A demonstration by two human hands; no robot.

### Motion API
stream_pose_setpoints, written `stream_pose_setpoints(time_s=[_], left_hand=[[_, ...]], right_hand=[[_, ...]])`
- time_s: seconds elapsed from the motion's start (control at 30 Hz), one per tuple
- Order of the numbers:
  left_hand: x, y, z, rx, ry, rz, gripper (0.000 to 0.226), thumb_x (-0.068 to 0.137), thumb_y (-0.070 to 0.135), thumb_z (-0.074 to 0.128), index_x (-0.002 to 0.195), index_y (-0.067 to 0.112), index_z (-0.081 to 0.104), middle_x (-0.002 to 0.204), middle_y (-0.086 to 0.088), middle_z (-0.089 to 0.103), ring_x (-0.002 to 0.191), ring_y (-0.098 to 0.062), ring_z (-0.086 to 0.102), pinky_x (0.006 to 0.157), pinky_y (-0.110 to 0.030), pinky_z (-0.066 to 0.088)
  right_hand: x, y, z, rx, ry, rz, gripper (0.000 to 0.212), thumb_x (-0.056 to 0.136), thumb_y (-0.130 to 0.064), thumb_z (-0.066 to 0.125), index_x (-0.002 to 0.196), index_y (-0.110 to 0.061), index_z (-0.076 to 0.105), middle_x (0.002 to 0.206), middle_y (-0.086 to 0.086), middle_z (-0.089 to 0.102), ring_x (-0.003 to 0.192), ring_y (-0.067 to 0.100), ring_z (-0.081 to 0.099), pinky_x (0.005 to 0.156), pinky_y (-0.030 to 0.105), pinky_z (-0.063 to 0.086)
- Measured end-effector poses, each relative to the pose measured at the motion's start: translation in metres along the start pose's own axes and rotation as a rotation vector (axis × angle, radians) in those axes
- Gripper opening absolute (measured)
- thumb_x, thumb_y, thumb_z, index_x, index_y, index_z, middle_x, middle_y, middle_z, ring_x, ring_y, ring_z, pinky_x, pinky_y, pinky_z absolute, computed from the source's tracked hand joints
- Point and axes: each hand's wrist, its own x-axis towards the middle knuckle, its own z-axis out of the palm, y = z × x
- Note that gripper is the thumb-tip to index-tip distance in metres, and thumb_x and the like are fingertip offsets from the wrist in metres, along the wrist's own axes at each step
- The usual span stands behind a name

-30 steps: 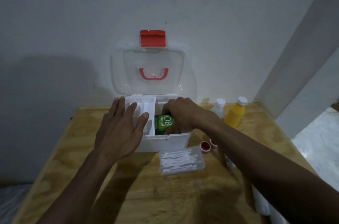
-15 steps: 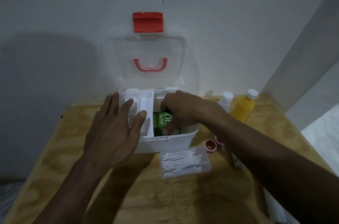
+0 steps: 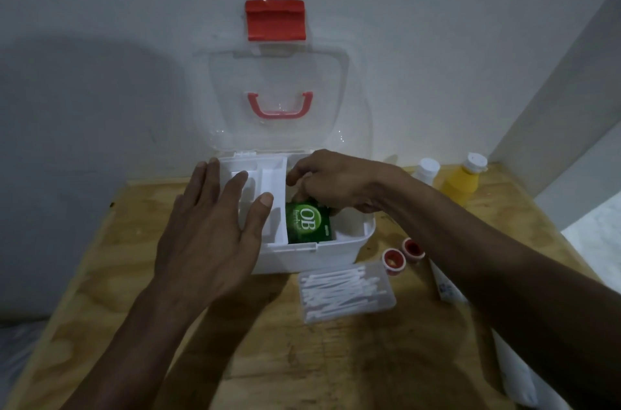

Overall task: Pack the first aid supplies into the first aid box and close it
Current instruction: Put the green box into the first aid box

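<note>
Fingers spread, the left hand [image 3: 215, 235] lies flat, grasping nothing, on the white plastic first aid box [image 3: 312, 256], apparently steadying it. The right hand [image 3: 331, 183] pinches a green "OB" carton [image 3: 308, 223], seating it inside. Clear cotton-swab case [image 3: 347, 295], yellow bottle [image 3: 462, 183] wait outside.

White first aid box [image 3: 312, 256] sits open on the plywood table [image 3: 100, 275], clear lid [image 3: 279, 100] leaning back on the wall. Left hand [image 3: 215, 235] lies flat over the box's left side, right hand [image 3: 331, 181] pinches a green OB packet [image 3: 307, 223] inside it. Cotton swab case [image 3: 347, 293] sits just in front of the box, yellow bottle [image 3: 462, 183] off to its right.
</note>
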Motion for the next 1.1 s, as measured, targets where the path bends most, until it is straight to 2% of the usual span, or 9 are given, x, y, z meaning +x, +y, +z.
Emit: stream_pose_setpoints(time_s=[0.13,0.23,0.33,0.43,0.53,0.6,0.67,0.83,1.1], left_hand=[[-0.001,0.0,-0.001,0.003,-0.005,-0.005,0.078,0.085,0.071,0.005,0.151,0.034,0.026,0.165,0.003,0.003,0.15,-0.013,-0.006,0.119,-0.048,0.019],[-0.002,0.001,-0.001,0.002,-0.007,-0.005,0.078,0.084,0.071,0.005,0.151,0.034,0.025,0.165,0.004,0.002,0.15,-0.013,-0.007,0.118,-0.047,0.018],[-0.003,-0.001,0.001,0.007,-0.004,-0.003,0.078,0.085,0.071,0.005,0.15,0.033,0.025,0.165,0.002,0.002,0.151,-0.014,-0.006,0.118,-0.048,0.017],[-0.002,-0.001,0.002,0.009,-0.004,0.004,0.075,0.09,0.071,0.008,0.15,0.032,0.026,0.165,0.001,0.004,0.151,-0.016,-0.004,0.12,-0.048,0.018],[-0.001,0.0,0.001,0.012,-0.015,-0.003,0.073,0.091,0.07,0.01,0.151,0.032,0.025,0.165,0.001,0.002,0.151,-0.016,-0.005,0.12,-0.048,0.017],[-0.002,0.001,0.0,0.007,-0.014,0.001,0.078,0.087,0.071,0.006,0.151,0.032,0.025,0.165,0.001,0.002,0.151,-0.016,-0.005,0.12,-0.048,0.017],[-0.002,0.001,-0.001,0.002,-0.011,0.003,0.08,0.085,0.071,0.004,0.151,0.032,0.025,0.165,0.0,0.003,0.151,-0.016,-0.005,0.12,-0.047,0.017],[-0.002,0.001,0.0,-0.001,-0.002,0.01,0.081,0.085,0.07,0.004,0.151,0.03,0.025,0.164,-0.002,0.003,0.151,-0.017,-0.005,0.121,-0.047,0.016],[-0.001,-0.002,0.004,0.001,0.008,0.026,0.075,0.091,0.067,0.005,0.152,0.029,0.026,0.164,-0.003,0.005,0.151,-0.018,-0.004,0.121,-0.047,0.016]], right_hand=[[-0.003,0.0,0.006,0.173,-0.076,0.067,0.039,0.093,-0.004,0.053,0.13,-0.014,0.052,0.12,0.011,0.065,0.109,0.027,0.062,0.089,0.044,0.055],[-0.01,-0.002,0.009,0.28,-0.102,0.085,0.018,0.095,-0.003,0.051,0.105,-0.017,0.058,0.116,0.012,0.067,0.111,0.029,0.062,0.095,0.047,0.052],[-0.015,-0.002,0.01,0.398,-0.093,0.088,0.022,0.099,-0.006,0.045,0.088,-0.023,0.055,0.108,0.011,0.07,0.106,0.028,0.065,0.092,0.046,0.054],[-0.015,0.0,0.014,0.468,-0.055,0.092,0.016,0.099,-0.007,0.045,0.109,-0.016,0.054,0.113,0.014,0.067,0.103,0.028,0.066,0.08,0.041,0.057],[-0.014,0.001,0.02,0.523,0.001,0.084,0.047,0.096,-0.01,0.045,0.14,-0.021,0.035,0.12,0.017,0.064,0.104,0.029,0.066,0.084,0.046,0.057],[-0.013,0.002,0.025,0.52,0.035,0.06,0.048,0.095,-0.016,0.044,0.141,-0.025,0.034,0.117,0.016,0.065,0.104,0.029,0.066,0.09,0.051,0.054],[-0.015,0.003,0.029,0.527,0.084,0.031,0.043,0.097,-0.024,0.042,0.14,-0.026,0.035,0.117,0.014,0.066,0.106,0.027,0.065,0.092,0.049,0.054],[-0.028,-0.003,0.035,0.342,0.176,-0.098,0.051,0.102,-0.037,0.043,0.149,-0.024,0.027,0.144,0.006,0.049,0.124,0.024,0.053,0.107,0.04,0.043],[-0.025,-0.004,0.04,0.267,0.156,-0.12,0.054,0.103,-0.041,0.036,0.152,-0.027,0.017,0.145,0.011,0.048,0.124,0.026,0.053,0.109,0.042,0.041]])
